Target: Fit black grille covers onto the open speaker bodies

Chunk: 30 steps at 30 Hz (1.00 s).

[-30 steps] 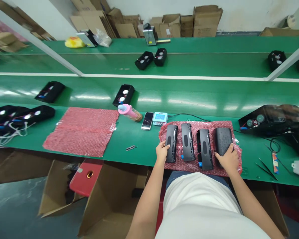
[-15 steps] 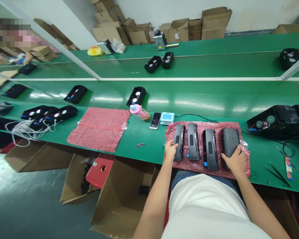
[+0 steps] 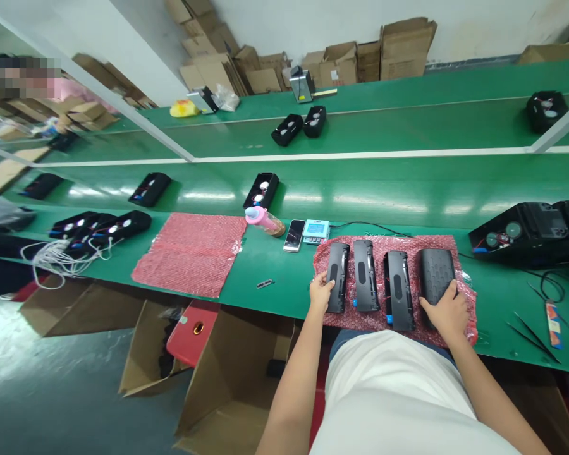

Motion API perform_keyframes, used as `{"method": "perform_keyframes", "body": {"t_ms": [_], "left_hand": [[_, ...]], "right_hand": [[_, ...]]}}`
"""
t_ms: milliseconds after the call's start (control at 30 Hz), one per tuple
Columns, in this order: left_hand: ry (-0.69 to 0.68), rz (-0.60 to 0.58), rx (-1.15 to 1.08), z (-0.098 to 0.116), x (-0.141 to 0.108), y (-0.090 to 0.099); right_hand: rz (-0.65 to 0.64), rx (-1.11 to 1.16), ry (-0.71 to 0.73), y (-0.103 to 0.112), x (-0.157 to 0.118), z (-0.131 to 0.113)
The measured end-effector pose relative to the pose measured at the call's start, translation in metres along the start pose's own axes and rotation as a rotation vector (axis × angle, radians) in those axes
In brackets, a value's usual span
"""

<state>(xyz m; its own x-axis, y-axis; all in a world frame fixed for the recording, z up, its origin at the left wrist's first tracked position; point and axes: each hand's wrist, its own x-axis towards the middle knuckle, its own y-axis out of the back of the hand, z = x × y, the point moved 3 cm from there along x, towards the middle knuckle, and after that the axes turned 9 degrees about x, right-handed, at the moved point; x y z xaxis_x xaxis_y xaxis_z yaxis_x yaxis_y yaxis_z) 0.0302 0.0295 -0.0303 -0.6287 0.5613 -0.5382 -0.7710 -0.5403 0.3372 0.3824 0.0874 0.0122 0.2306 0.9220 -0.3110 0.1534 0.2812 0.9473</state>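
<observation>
Several long black speaker housings lie side by side on a red bubble-wrap sheet [image 3: 462, 243] at the near edge of the green bench. My left hand [image 3: 320, 292] grips the near end of the leftmost housing [image 3: 337, 277]. My right hand [image 3: 447, 311] rests over the near end of the rightmost housing [image 3: 435, 270], which shows a ribbed face. Between them lie two more housings [image 3: 365, 273] [image 3: 398, 280], untouched.
A second red bubble-wrap sheet [image 3: 189, 253] lies to the left. A pink bottle [image 3: 262, 220], a phone [image 3: 294, 234] and a small blue meter [image 3: 315, 230] sit behind the housings. Black housings dot the conveyor [image 3: 360, 189]; tweezers [image 3: 531, 328] lie right. Open cardboard boxes [image 3: 227, 379] stand below.
Both hands keep their hold on the outer housings. Only the view has swung left, showing more of the bench and floor on the left.
</observation>
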Motion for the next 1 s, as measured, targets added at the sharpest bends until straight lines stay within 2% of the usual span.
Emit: {"method": "perform_keyframes", "body": {"t_ms": [167,333,467,567,700,833,900,1000], "left_hand": [[-0.011,0.007,0.091,0.002,0.003,0.006],[-0.041,0.079,0.296,0.006,-0.004,-0.001],[-0.115,0.157,0.522,0.019,-0.015,-0.006],[-0.182,0.147,0.657,0.034,-0.026,-0.011],[-0.256,0.096,0.789,0.047,-0.048,-0.032],[-0.243,-0.074,0.886,0.046,-0.066,-0.07],[-0.197,-0.136,0.938,0.043,-0.072,-0.084],[-0.174,-0.174,1.01,0.042,-0.079,-0.092]], "right_hand": [[-0.024,0.05,-0.02,0.0,0.004,0.003],[-0.027,0.105,-0.027,0.003,0.008,0.01],[-0.018,0.104,-0.013,0.008,0.009,0.01],[-0.019,0.099,0.008,0.015,0.009,0.007],[-0.037,0.114,0.137,0.023,0.0,-0.013],[-0.224,0.205,0.372,0.015,-0.023,-0.054],[-0.299,0.232,0.389,0.005,-0.031,-0.068],[-0.355,0.283,0.33,-0.007,-0.031,-0.071]]}}
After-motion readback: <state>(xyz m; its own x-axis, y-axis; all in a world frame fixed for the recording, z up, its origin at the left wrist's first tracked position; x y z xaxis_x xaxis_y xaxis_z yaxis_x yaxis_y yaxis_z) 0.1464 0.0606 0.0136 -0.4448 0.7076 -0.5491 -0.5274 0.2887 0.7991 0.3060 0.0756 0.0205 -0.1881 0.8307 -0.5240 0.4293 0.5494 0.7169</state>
